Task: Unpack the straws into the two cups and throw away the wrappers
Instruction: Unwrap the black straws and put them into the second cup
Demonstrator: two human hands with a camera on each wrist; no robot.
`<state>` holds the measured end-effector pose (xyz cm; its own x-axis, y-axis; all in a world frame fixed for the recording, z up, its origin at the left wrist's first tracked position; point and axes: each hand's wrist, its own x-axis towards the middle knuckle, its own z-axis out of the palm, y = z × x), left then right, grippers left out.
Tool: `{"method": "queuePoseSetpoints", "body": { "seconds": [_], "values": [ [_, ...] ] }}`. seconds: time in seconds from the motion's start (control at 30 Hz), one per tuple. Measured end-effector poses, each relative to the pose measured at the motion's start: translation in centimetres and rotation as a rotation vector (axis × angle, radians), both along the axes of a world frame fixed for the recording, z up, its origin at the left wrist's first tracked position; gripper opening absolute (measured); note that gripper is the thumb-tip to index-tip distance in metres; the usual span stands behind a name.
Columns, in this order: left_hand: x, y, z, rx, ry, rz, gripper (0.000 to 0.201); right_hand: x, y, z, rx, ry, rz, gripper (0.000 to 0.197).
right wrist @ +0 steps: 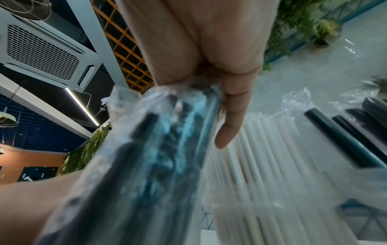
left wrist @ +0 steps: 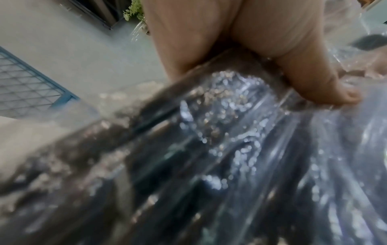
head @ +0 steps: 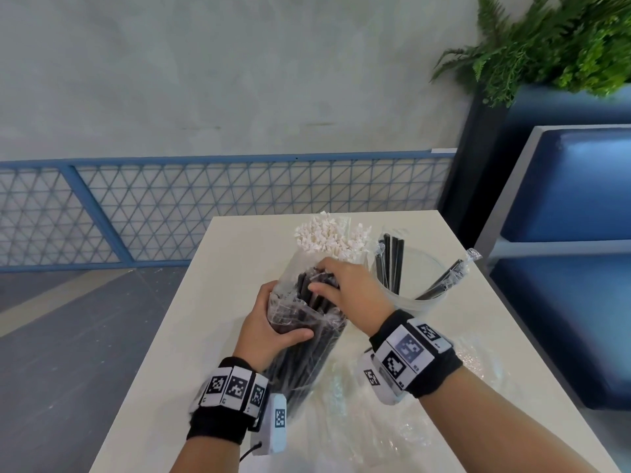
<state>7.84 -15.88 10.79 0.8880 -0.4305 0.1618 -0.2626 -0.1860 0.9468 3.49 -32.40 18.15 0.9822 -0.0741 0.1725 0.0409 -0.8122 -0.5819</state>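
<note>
A clear plastic bag [head: 304,353] of wrapped black straws leans over the table centre. My left hand [head: 273,322] grips the bag round its middle, thumb across the front [left wrist: 326,89]. My right hand [head: 341,285] reaches into the bag's open top and pinches a few black straws [right wrist: 180,119] by their ends. Behind the bag, a cup filled with white straws [head: 327,237] stands. To its right a clear cup [head: 409,288] holds a few wrapped black straws [head: 391,261].
A crumpled clear wrapper [head: 392,414] lies on the white table [head: 170,387] near me. A blue bench seat [head: 573,199] stands at the right, a blue mesh railing [head: 170,206] beyond the far edge, and a fern planter [head: 546,46] at upper right.
</note>
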Motion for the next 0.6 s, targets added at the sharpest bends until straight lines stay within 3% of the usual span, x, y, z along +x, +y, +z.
{"method": "queuePoseSetpoints", "body": {
  "seconds": [0.2, 0.3, 0.43, 0.5, 0.6],
  "values": [
    [0.0, -0.2, 0.0, 0.021, -0.018, 0.018, 0.074, -0.1, -1.6, 2.1, 0.105, -0.227, -0.026, 0.020],
    [0.2, -0.3, -0.3, 0.008, -0.011, 0.026, 0.075, -0.5, -1.9, 2.5, 0.207, -0.331, -0.081, 0.025],
    [0.1, -0.4, -0.6, -0.024, -0.019, 0.041, 0.069, -1.7, -1.1, 1.0, 0.549, -0.097, -0.119, 0.073],
    [-0.1, -0.5, -0.5, -0.021, -0.018, 0.026, 0.069, -1.9, -0.7, -0.8, 0.719, -0.032, -0.083, 0.073],
    [-0.5, -0.6, -0.2, 0.006, -0.007, -0.012, 0.068, -1.7, 0.2, -2.5, 0.851, -0.073, -0.136, 0.063]
  ]
}}
